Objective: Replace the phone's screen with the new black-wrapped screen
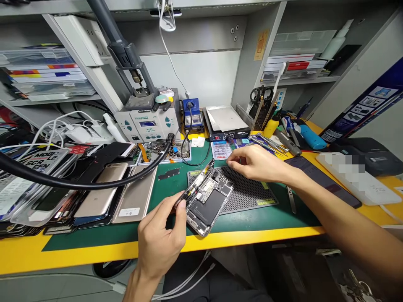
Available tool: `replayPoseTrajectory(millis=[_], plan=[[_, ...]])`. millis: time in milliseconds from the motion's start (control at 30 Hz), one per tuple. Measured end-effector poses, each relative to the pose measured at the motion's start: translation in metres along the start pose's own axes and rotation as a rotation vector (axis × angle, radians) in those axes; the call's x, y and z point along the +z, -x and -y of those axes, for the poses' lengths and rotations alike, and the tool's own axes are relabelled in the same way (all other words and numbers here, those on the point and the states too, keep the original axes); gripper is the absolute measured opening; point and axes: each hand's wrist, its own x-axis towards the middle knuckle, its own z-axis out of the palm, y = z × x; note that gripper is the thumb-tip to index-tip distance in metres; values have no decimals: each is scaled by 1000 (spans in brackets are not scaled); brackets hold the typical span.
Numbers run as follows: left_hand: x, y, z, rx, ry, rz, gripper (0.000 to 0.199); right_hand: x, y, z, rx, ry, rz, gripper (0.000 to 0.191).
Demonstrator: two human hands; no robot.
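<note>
An opened phone (210, 205) lies partly on a grey perforated mat (252, 195), its black battery and circuit boards exposed. My left hand (162, 237) pinches the lower end of the phone's screen (197, 180), which stands tilted up along the phone's left side. Just beyond the phone's top end, over the mat, is my right hand (253, 162). Its thumb and fingertips are pressed together; what they hold, if anything, is too small to make out. Tweezers (291, 199) rest on the green mat (170, 209) below my right forearm.
Phones and gold back covers (134, 195) are piled at left, under a thick black hose (94, 184). A rework station (151, 123), a soldering stand (192, 115) and a hot plate (226, 119) line the back. Screwdrivers (270, 144) and a dark phone (321, 178) lie at right.
</note>
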Motion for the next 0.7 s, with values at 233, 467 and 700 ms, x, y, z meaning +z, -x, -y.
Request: replayPoseTrajectory(millis=[233,467,700], plan=[[2,-2,-1,17,26,-7,20,-2,7,14,-39,-34,-48,22],[-1,-3,0,46,79,4,22,3,37,46,-148,-49,120,19],[0,-3,2,59,127,13,25,29,52,66,-214,117,190,26]])
